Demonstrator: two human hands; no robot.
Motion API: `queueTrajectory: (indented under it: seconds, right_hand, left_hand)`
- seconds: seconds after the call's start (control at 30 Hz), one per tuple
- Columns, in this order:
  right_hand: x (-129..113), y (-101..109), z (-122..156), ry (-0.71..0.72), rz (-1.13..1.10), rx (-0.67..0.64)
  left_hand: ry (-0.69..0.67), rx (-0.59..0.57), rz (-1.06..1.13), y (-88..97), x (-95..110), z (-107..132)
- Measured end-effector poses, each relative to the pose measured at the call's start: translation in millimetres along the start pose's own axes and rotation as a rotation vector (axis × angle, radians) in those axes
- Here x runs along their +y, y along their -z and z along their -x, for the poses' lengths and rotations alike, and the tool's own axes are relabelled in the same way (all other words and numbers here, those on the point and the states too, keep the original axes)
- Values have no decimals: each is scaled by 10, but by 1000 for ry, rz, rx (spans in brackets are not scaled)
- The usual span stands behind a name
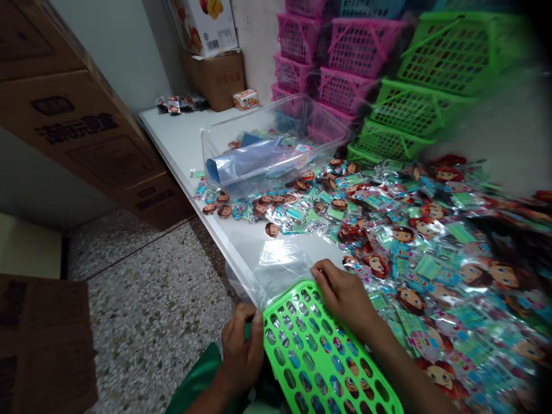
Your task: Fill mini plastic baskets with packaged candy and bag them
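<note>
A bright green plastic basket [303, 313] with oval holes lies in front of me at the table's edge, and printed character packets show through its holes. Clear plastic film [282, 269], like a bag, spreads from the basket's far end onto the table. My left hand [242, 339] is closed at the basket's far left corner, pinching the film's edge. At the far right corner my right hand [345, 294] is closed with thumb and fingers pinched on the film. Its wrist lies along the basket's right side. Whether the film wraps the whole basket I cannot tell.
Many character packets [401, 236] are heaped over the white table [172, 135]. A clear tub [276, 167] holds a rolled bluish sheet and packets. Pink baskets [347, 46] and green baskets [425, 109] are stacked behind. Cartons [77, 126] stand left on the speckled floor [150, 322].
</note>
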State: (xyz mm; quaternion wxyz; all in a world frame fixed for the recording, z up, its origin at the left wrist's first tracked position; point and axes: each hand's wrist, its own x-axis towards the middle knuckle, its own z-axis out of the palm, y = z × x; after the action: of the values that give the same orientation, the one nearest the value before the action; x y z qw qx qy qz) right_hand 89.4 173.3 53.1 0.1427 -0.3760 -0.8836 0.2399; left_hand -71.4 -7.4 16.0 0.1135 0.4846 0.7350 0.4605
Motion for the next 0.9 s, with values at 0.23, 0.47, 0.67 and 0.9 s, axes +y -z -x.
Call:
queueTrajectory:
  seconds: [0.23, 0.47, 0.67, 0.9]
  right_hand:
    - [241, 101, 300, 283, -168, -75]
    - [297, 171, 501, 162, -343, -165]
    - [213, 137, 701, -143, -426, -241]
    - [82, 23, 792, -410, -654, -164]
  left_hand:
    - [-262, 79, -174, 127, -213, 260]
    - [-124, -61, 8, 58, -149, 515]
    - [387, -246, 450, 114, 7, 367]
    - [679, -182, 504, -49, 51, 458]
